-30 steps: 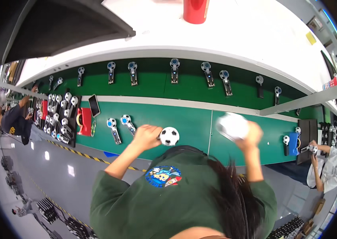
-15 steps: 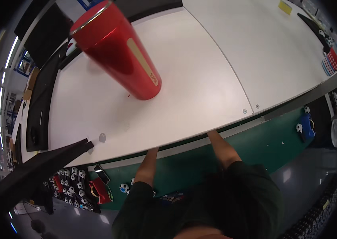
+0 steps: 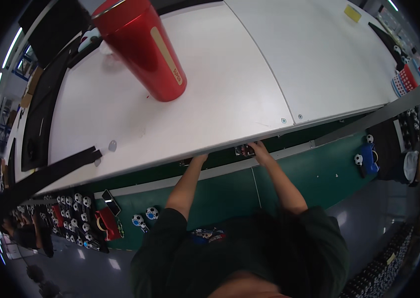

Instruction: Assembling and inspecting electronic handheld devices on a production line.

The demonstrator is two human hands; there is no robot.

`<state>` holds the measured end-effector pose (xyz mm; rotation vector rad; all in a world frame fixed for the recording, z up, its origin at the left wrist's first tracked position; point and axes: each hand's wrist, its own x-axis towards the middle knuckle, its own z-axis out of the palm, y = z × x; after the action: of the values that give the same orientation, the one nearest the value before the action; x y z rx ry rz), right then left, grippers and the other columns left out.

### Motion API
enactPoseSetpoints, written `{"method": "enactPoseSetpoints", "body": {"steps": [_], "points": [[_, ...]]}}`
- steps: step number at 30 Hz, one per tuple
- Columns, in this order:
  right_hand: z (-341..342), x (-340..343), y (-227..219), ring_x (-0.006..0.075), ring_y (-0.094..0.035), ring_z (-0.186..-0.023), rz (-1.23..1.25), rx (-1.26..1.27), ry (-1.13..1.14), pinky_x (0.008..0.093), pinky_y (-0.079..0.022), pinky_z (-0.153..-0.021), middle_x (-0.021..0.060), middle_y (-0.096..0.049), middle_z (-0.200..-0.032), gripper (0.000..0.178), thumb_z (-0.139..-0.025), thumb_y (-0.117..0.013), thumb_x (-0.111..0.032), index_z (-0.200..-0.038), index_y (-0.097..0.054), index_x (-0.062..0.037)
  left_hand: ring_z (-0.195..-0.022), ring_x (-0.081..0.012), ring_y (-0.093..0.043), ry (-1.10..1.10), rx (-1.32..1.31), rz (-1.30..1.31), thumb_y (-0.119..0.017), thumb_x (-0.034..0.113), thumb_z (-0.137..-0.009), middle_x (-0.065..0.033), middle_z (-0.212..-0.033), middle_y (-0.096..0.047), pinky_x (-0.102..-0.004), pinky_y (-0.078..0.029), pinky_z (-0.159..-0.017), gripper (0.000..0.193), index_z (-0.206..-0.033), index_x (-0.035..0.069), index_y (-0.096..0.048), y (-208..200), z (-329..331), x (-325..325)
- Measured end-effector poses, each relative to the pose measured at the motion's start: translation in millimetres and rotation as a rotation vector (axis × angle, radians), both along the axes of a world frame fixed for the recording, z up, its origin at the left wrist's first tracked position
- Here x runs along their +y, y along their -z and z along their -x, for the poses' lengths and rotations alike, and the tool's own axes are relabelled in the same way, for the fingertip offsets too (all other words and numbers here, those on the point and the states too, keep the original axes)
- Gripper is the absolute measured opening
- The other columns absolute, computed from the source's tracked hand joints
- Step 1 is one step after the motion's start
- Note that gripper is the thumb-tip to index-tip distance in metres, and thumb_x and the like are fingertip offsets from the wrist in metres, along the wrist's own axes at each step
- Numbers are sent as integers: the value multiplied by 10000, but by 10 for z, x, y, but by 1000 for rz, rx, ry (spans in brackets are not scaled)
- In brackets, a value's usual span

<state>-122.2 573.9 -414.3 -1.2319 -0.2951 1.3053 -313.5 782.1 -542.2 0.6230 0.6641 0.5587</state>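
Both my arms reach forward beneath the front edge of a raised white shelf [image 3: 210, 111]. My right hand [image 3: 258, 149] is at a small dark object with shiny parts [image 3: 243, 150]; its fingers look curled against the object's right side. What this object is, I cannot make out. Under the shelf edge, my left hand [image 3: 201, 158] is partly covered and its fingers are hidden. Just left of it shows a bit of another dark item [image 3: 185, 162]. The green work surface [image 3: 225, 193] lies below my forearms.
A red tumbler [image 3: 150, 54] stands on the shelf. A dark bar [image 3: 61, 169] juts in at left. On the green surface are a phone [image 3: 111, 202], a red tape dispenser [image 3: 108, 223] and football-patterned balls [image 3: 152, 213]. A blue tape dispenser [image 3: 368, 158] lies at right. Other people work at both sides.
The view has shifted, showing more of the space under the shelf. Both my hands, hidden before, now show in part, with the dark object beside the right one.
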Motion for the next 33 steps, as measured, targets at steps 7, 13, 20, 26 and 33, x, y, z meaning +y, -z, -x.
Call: {"method": "enactPoseSetpoints", "body": {"steps": [7, 13, 20, 26, 33], "points": [[1117, -1299, -1325, 209, -568, -700, -232, 84, 95, 303, -478, -652, 171, -577, -904, 269, -910, -445, -195, -1107, -406, -15, -752, -204, -614, 229, 124, -262, -465, 201, -923, -124, -963, -576, -295, -509, -659, 277, -1112, 5, -417, -2124, 644, -1707], [1895, -1836, -2065, 225, -569, -733, -335, 62, 33, 314, -478, -665, 179, -571, -919, 286, -905, -431, -167, -1140, -380, -12, -769, -211, -605, 223, 28, -301, -418, 163, -934, -138, -998, -556, -293, -507, -660, 280, -1168, 18, -367, -3149, 1546, -2706], [2351, -2215, -2232, 237, -571, -762, -454, -56, -88, 325, -481, -691, 190, -562, -948, 306, -907, -412, -150, -1175, -367, -10, -782, -176, -585, 192, -42, -455, -435, 139, -925, -134, -1001, -545, -278, -499, -655, 301, -1178, 15, -328, -3366, 1979, -3296], [2552, -2417, -2232, 242, -578, -779, -494, -40, -97, 335, -487, -711, 191, -560, -955, 332, -905, -409, -139, -1206, -353, -12, -819, -174, -568, 166, -60, -473, -423, 127, -927, -131, -1008, -538, -288, -490, -682, 317, -1208, 16, -328, -3435, 2138, -3538], [2680, -2541, -2196, 230, -585, -803, -481, -61, -95, 310, -491, -733, 181, -562, -969, 334, -909, -425, -134, -1212, -340, -23, -818, -189, -560, 223, -117, -455, -416, 136, -922, -139, -1012, -539, -319, -488, -739, 345, -1238, 18, -343, -3332, 2251, -3592]]}}
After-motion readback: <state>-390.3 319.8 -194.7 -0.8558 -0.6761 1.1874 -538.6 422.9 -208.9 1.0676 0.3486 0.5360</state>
